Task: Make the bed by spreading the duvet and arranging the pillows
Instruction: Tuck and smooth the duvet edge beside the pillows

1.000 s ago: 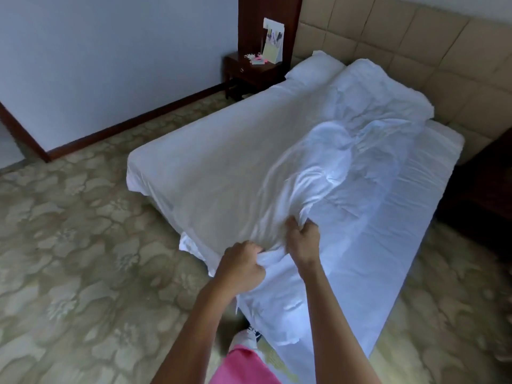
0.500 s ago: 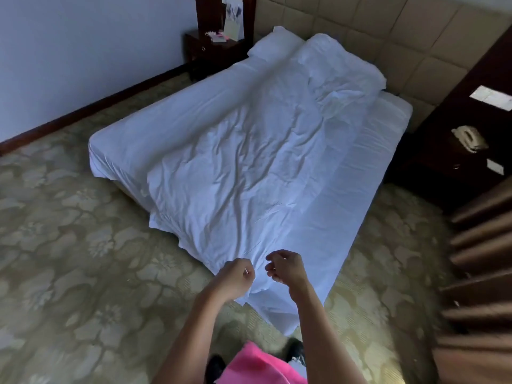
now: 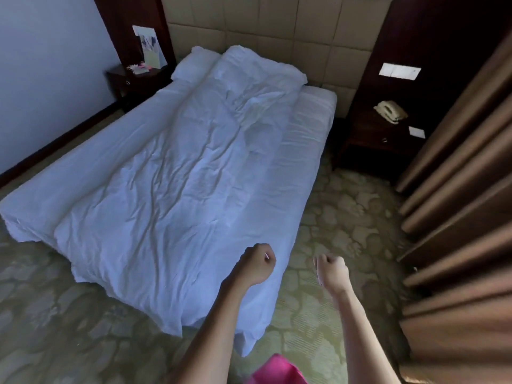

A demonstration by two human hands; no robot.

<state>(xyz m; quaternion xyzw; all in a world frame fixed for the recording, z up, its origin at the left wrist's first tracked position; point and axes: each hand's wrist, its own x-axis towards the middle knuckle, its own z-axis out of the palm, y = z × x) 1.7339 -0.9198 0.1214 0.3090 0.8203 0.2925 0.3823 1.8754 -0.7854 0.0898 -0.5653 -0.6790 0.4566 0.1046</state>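
Flanking bed (image 3: 313, 128): nightstand (image 3: 374, 134), curtain (image 3: 457, 189)

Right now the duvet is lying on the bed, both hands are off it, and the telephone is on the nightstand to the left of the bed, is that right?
Not quite. The head view shows the telephone on the dark nightstand to the right of the bed, not the left. The rest holds: the duvet lies on the bed, and the left hand and right hand are off it.

Crumpled white cloth duvet (image 3: 171, 189), dark glossy wood nightstand (image 3: 371, 134), padded headboard (image 3: 277, 31)
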